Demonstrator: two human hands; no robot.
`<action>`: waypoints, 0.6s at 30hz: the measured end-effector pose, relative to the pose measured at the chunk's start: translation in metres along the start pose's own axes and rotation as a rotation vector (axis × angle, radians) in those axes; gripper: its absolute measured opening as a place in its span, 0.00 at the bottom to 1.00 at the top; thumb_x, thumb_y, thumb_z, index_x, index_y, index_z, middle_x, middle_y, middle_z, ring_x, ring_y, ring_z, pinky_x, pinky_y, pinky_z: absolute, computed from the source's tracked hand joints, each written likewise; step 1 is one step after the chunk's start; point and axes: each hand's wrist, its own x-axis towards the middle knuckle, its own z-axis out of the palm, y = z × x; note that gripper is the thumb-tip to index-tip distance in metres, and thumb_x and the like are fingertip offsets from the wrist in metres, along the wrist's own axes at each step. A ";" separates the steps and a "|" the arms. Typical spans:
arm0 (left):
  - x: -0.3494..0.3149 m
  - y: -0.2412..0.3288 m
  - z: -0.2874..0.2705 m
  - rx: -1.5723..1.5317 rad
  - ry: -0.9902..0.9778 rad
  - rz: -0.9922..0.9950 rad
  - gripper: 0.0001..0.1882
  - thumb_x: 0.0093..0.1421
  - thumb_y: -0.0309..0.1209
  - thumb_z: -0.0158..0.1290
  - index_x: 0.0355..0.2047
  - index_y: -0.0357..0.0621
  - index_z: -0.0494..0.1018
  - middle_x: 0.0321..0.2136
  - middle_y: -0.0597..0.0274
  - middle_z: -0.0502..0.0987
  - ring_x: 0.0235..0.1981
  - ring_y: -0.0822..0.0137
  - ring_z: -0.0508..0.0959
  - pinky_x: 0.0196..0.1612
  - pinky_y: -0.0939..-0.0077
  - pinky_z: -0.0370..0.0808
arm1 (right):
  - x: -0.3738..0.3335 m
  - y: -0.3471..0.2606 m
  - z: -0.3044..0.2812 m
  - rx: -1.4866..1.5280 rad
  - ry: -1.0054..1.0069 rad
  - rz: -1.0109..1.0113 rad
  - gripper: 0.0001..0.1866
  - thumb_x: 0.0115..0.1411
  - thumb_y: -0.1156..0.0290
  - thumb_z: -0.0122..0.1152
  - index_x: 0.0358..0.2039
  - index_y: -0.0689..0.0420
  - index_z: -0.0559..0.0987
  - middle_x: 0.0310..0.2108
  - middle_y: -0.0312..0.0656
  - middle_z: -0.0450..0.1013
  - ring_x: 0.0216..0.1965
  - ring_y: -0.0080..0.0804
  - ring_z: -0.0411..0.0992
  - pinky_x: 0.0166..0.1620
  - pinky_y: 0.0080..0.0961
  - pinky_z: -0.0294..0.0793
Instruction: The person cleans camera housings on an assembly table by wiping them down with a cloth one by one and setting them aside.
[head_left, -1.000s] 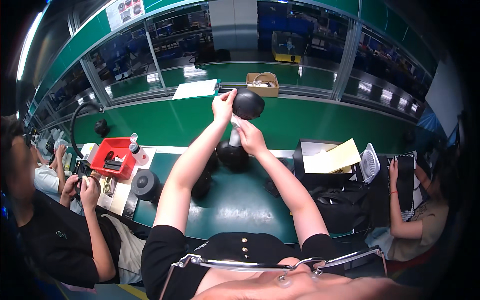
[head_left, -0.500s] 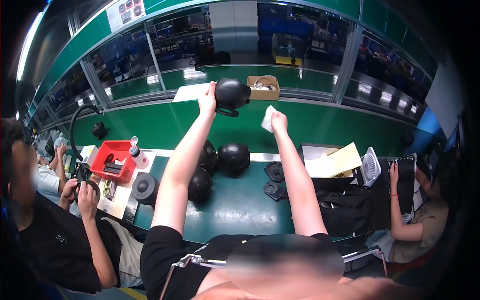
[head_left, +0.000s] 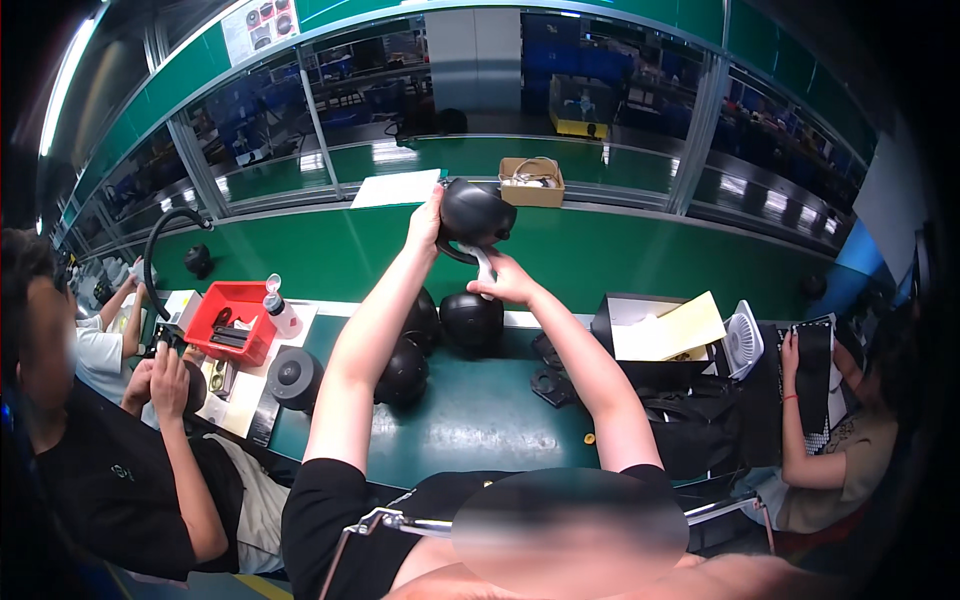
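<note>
Up in front of me, my left hand (head_left: 425,222) grips a glossy black rounded device (head_left: 474,212) by its left side. A black ring-shaped part hangs at its underside. My right hand (head_left: 512,281) is closed on a white cloth (head_left: 485,268), which touches the device's lower side near that ring. Below my hands, more black rounded devices stand on the green table: one (head_left: 472,322) under my right hand, another (head_left: 402,372) beside my left forearm. Flat black ring-like parts (head_left: 552,388) lie left of my right forearm, partly hidden by it.
A red bin (head_left: 232,322), a clear bottle (head_left: 282,312) and a dark cylinder (head_left: 295,378) are on the left. A small cardboard box (head_left: 532,183) sits at the back. On the right are a black bag (head_left: 690,425) and a white fan (head_left: 742,340). Co-workers sit on both sides.
My right hand has moved left with the cloth and brought it against the device's underside. My left hand and the device have shifted slightly down and right in the picture.
</note>
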 end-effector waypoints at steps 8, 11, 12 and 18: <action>0.011 -0.018 -0.022 -0.223 -0.299 -0.139 0.37 0.65 0.61 0.38 0.60 0.42 0.63 0.56 0.47 0.70 0.54 0.54 0.74 0.57 0.53 0.73 | 0.021 0.024 -0.016 0.319 -0.190 0.195 0.32 0.47 0.68 0.73 0.54 0.59 0.74 0.43 0.37 0.76 0.42 0.22 0.72 0.47 0.25 0.72; 0.002 -0.019 -0.021 -0.334 -0.203 -0.152 0.35 0.64 0.60 0.41 0.58 0.44 0.66 0.55 0.51 0.71 0.54 0.56 0.73 0.57 0.52 0.71 | 0.033 0.050 -0.052 0.182 -0.205 0.354 0.15 0.45 0.75 0.69 0.37 0.57 0.84 0.33 0.37 0.81 0.36 0.24 0.76 0.45 0.27 0.74; -0.005 -0.014 -0.014 -0.397 -0.146 -0.158 0.33 0.63 0.59 0.46 0.54 0.42 0.69 0.53 0.54 0.73 0.53 0.60 0.74 0.57 0.56 0.71 | 0.026 0.058 -0.072 -0.415 -0.141 0.282 0.14 0.44 0.78 0.67 0.35 0.55 0.86 0.31 0.38 0.81 0.36 0.26 0.78 0.43 0.27 0.76; -0.025 0.029 0.011 -0.662 0.073 -0.251 0.34 0.67 0.62 0.28 0.58 0.55 0.67 0.59 0.57 0.68 0.58 0.56 0.70 0.58 0.46 0.70 | -0.001 0.061 -0.126 -0.964 0.167 0.796 0.15 0.55 0.63 0.55 0.37 0.55 0.84 0.36 0.49 0.80 0.38 0.43 0.79 0.42 0.37 0.77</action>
